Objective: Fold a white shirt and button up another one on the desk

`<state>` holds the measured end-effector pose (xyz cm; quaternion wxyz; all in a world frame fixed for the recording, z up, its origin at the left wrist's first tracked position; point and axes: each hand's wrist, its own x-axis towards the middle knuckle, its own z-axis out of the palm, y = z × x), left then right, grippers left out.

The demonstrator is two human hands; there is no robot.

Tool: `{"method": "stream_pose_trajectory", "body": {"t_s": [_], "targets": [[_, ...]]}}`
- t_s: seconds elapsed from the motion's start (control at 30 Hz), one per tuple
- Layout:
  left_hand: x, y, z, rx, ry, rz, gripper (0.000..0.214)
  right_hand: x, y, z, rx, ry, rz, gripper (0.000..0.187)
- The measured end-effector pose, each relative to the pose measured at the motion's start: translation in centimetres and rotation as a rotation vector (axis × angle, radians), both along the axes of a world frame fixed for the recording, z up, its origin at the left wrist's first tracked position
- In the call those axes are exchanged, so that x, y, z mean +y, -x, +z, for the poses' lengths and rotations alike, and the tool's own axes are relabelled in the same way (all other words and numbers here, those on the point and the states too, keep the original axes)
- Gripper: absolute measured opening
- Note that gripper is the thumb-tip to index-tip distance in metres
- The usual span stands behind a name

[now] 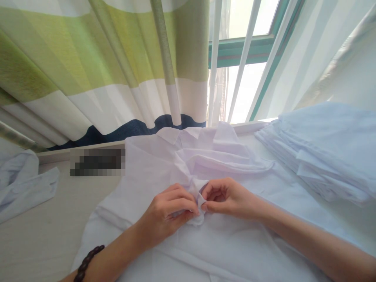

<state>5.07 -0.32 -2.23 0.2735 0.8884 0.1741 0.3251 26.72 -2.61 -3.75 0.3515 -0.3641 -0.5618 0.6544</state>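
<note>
A white shirt [152,164] lies spread on the light table [44,231], its collar toward the window. My left hand [167,215] and my right hand [226,197] meet at the shirt's middle, just below the collar. Both pinch a small fold of the white fabric between thumb and fingers, fingertips almost touching. A dark bead bracelet [87,261] circles my left wrist.
A stack of folded white garments [323,156] sits at the right. A crumpled pale cloth [20,184] lies at the left edge. Green, white and navy curtains [102,66] hang behind the table, beside a barred window [243,66]. A blurred dark patch [97,161] lies near the sill.
</note>
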Motion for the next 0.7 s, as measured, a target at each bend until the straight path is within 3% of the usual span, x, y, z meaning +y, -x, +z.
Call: {"method": "stream_pose_trajectory", "body": {"t_s": [0.33,0.5,0.7], "targets": [[-0.57,-0.15,-0.51,0.038,0.029,0.150,0.005,0.07,-0.17,0.54,-0.075,-0.088,0.079,0.026],[-0.39,0.12,-0.85,0.112,0.074,0.148,0.034,-0.23,0.16,0.41,-0.095,-0.046,0.017,0.030],[-0.58,0.00,-0.76,0.164,0.008,0.206,0.008,-0.28,0.37,-0.44,-0.088,-0.031,-0.060,0.029]]}}
